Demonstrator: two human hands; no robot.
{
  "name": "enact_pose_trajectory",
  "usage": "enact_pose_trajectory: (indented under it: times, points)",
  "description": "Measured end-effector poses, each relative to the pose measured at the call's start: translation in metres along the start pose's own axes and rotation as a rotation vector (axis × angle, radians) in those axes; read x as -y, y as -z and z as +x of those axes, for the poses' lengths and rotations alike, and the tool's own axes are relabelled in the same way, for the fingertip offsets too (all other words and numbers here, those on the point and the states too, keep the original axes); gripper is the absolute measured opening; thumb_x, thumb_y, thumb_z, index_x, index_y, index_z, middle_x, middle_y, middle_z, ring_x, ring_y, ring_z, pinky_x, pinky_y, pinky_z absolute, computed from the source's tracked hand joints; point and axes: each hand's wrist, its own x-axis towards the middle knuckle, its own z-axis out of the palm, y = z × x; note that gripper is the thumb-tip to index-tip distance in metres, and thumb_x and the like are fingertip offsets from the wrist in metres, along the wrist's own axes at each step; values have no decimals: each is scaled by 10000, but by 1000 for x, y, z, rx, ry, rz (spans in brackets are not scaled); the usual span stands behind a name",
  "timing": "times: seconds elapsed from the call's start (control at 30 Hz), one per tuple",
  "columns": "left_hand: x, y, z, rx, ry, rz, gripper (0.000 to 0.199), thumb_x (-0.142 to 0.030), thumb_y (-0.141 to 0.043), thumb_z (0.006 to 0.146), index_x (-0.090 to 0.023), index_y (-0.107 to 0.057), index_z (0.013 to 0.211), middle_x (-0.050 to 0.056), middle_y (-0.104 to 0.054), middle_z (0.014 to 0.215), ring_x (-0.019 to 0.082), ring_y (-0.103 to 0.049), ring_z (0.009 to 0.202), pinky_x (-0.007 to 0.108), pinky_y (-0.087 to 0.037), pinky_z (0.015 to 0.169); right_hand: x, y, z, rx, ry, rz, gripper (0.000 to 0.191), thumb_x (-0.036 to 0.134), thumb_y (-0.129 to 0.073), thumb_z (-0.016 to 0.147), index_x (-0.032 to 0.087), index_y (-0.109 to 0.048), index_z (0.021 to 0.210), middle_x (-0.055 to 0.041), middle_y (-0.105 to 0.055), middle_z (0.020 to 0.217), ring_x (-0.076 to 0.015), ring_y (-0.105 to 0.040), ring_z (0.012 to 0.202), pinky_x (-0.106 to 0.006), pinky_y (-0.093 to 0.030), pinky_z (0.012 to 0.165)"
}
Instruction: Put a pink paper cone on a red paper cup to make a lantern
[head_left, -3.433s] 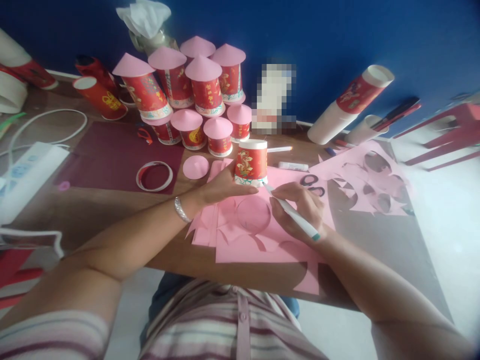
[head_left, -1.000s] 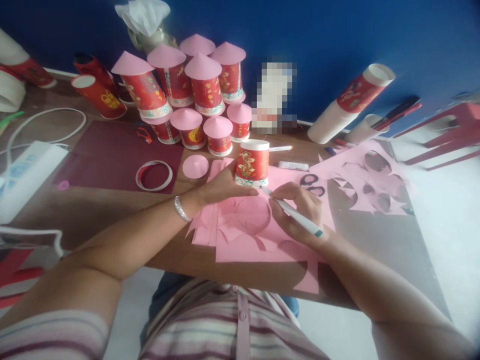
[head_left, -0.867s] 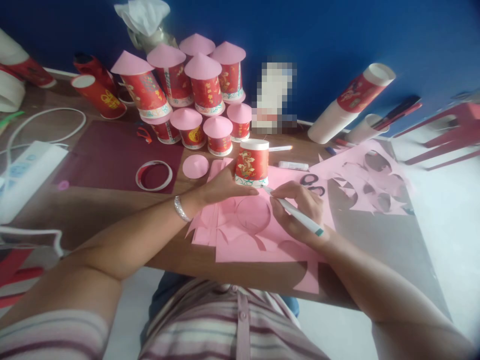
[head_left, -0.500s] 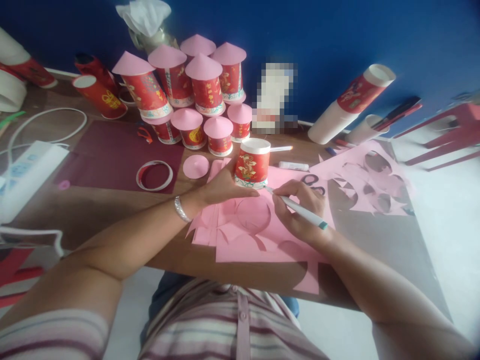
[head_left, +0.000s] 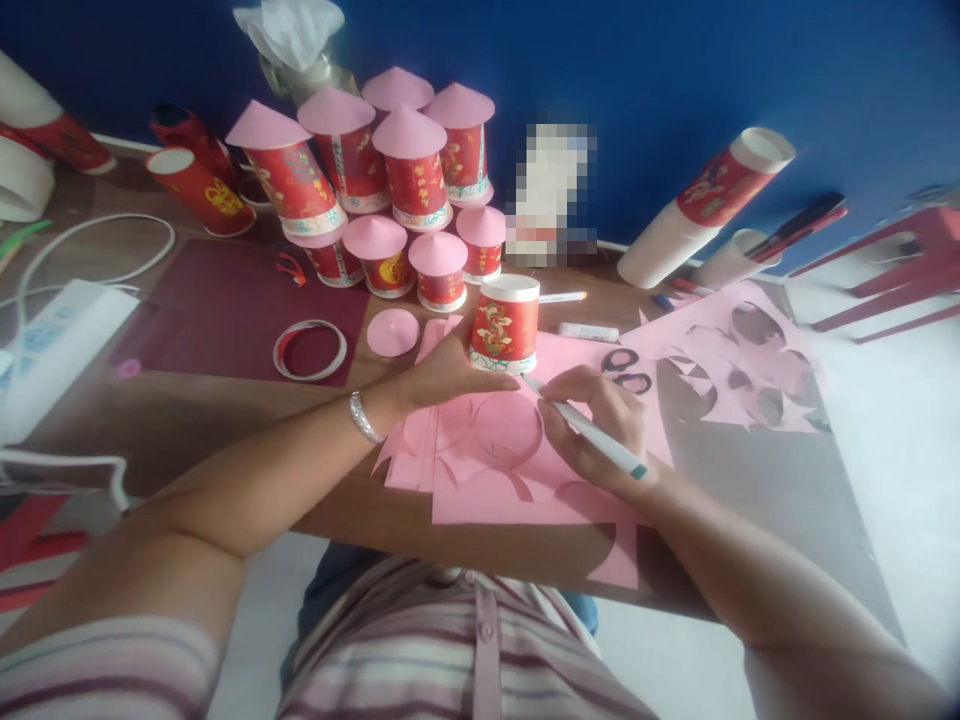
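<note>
A red paper cup (head_left: 506, 325) with a gold figure, a white rim and a white lower band with teal lines stands upright in the grip of my left hand (head_left: 450, 372), whose thumb runs under its base. In my right hand (head_left: 600, 420) is a white marker (head_left: 600, 438) with a teal end, its tip close to the bottom edge of the cup. Whether the tip touches the cup I cannot tell. Beneath both hands lie pink paper sheets (head_left: 480, 505) with cut and drawn circles.
Several red cups with pink cone tops (head_left: 409, 135) stand at the back. Black-handled scissors (head_left: 628, 370), a capped marker (head_left: 589, 332), a white ring (head_left: 309, 351), a pink disc (head_left: 393, 332) and a power strip (head_left: 67, 350) lie around. Tall cups (head_left: 705, 200) lean right.
My right hand and the marker have shifted slightly left, and the marker's tip has moved a little along the cup's base. My left hand still holds the cup.
</note>
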Motion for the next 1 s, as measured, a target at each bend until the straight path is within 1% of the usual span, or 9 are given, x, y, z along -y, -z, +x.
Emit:
enact_pose_trajectory:
  times: [0.17,0.27,0.5,0.77,1.0]
  points:
    - [-1,0,1,7,1,6,657,-496,-938,674,-184,-612,1151,117,-755,1130,350,-653,1265,492,-554,1055,0,-1,1,-10,29,-3,144,127,-643,930,242,-603,1009,14,-713,791,-136,-700,638,-246,-546,543]
    - [0,0,1,8,10,-6,690,-488,-943,667,-177,-604,1181,128,-746,1168,342,-676,1216,484,-568,1021,1,-1,1,-13,44,-1,156,118,-639,931,244,-603,1015,19,-704,789,-133,-686,627,-247,-540,540]
    - [1,-1,0,9,27,-18,719,-484,-948,665,-174,-593,1208,136,-731,1215,325,-688,1182,462,-580,998,1,0,2,-8,46,8,182,92,-645,914,234,-606,1022,13,-698,793,-130,-688,644,-239,-542,566]
    - [2,-1,0,16,-1,-38,687,-460,-941,690,-164,-608,1212,158,-722,1261,342,-682,1219,491,-580,1029,0,0,2,-1,48,-7,205,87,-641,916,242,-610,1047,10,-704,812,-141,-701,664,-254,-556,573]
    - [6,-2,0,31,3,-43,820,-488,-949,680,-207,-581,1357,151,-695,1357,352,-649,1299,514,-558,1083,-1,0,2,-2,48,-9,223,83,-639,913,252,-608,1055,15,-704,813,-142,-698,662,-259,-551,565]
